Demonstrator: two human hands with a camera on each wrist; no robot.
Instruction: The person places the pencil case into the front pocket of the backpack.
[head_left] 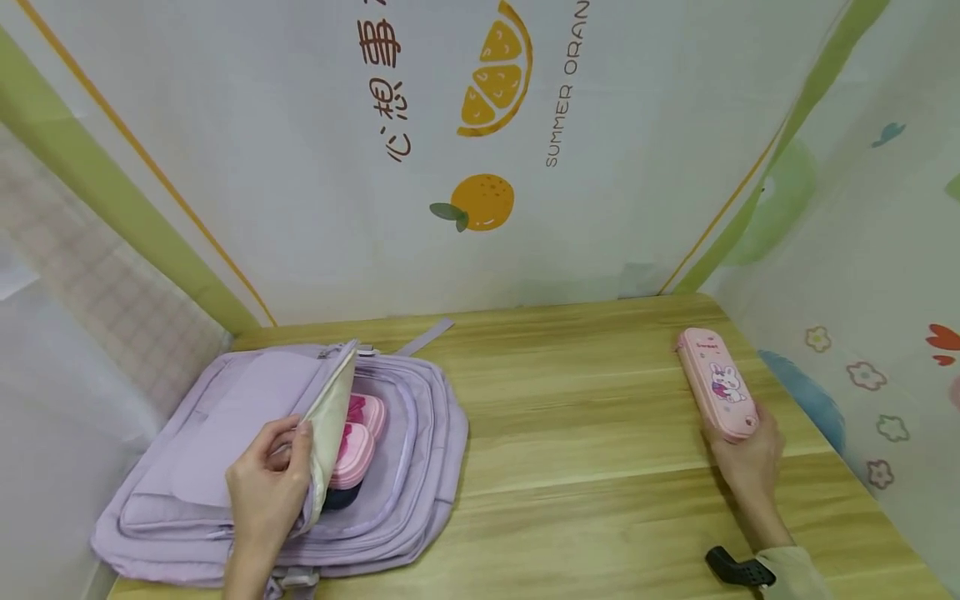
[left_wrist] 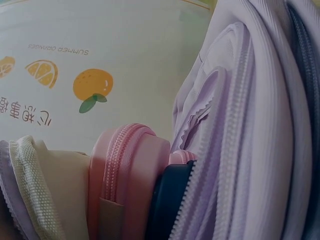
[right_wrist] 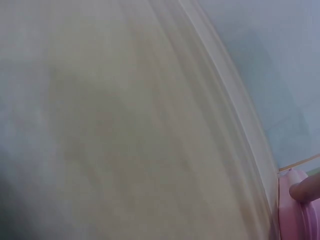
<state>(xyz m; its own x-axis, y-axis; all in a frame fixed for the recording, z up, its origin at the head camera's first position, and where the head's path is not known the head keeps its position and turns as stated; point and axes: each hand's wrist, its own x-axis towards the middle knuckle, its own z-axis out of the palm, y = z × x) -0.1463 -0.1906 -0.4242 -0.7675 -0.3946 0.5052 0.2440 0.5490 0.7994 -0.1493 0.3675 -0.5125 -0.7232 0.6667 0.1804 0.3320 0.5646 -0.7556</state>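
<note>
A lavender backpack (head_left: 225,417) lies on the left of the table with its front pocket unzipped. My left hand (head_left: 270,483) pinches the edge of the pocket flap (head_left: 330,421) and holds it up. Inside the pocket are pink zippered cases (head_left: 360,454) with a dark item (head_left: 343,497) below them; in the left wrist view the pink case (left_wrist: 135,175) stands beside a dark blue case (left_wrist: 170,200). At the right, my right hand (head_left: 753,458) grips the near end of a pink pencil case (head_left: 712,379) with a bunny picture. The right wrist view catches one finger on the pencil case (right_wrist: 290,215).
The wooden table (head_left: 570,433) spans between the backpack and the pencil case. A white curtain (head_left: 600,217) with orange prints hangs behind it, and a flower-printed one (head_left: 885,333) at the right. A strap (head_left: 427,336) trails from the backpack's far side.
</note>
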